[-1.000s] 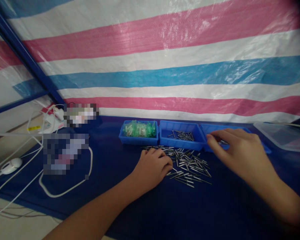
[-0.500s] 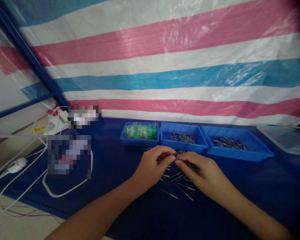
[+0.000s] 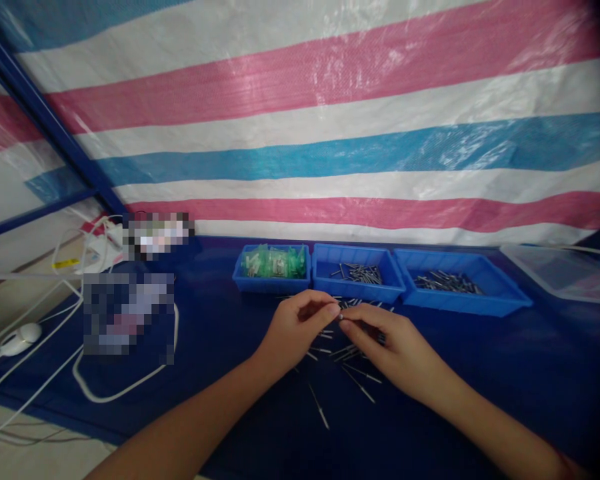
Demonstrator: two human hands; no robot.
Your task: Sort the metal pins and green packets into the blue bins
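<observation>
My left hand (image 3: 293,327) and my right hand (image 3: 387,340) meet over the table with their fingertips pinched together. Between them shows a small shiny metal end of a blind rivet (image 3: 341,317); the rest of it is hidden by the fingers. Under and around the hands lie several loose blind rivets (image 3: 363,385), thin metal pins with a thicker end. One single rivet (image 3: 321,409) lies apart, nearer to me. Beyond the hands, a middle blue bin (image 3: 357,288) and a right blue bin (image 3: 470,301) hold piles of similar metal pieces.
A left blue bin (image 3: 273,285) holds green plastic packets (image 3: 280,262). At the far right lies a clear plastic lid or tray (image 3: 555,273). White cables (image 3: 95,400) and a white mouse-like device (image 3: 23,339) are at left. A striped sheet (image 3: 300,160) hangs behind the dark blue table.
The view has shifted slightly, so most things appear farther left. My fingertips stay pinched together. The single rivet nearest me has turned and now points more toward me.
</observation>
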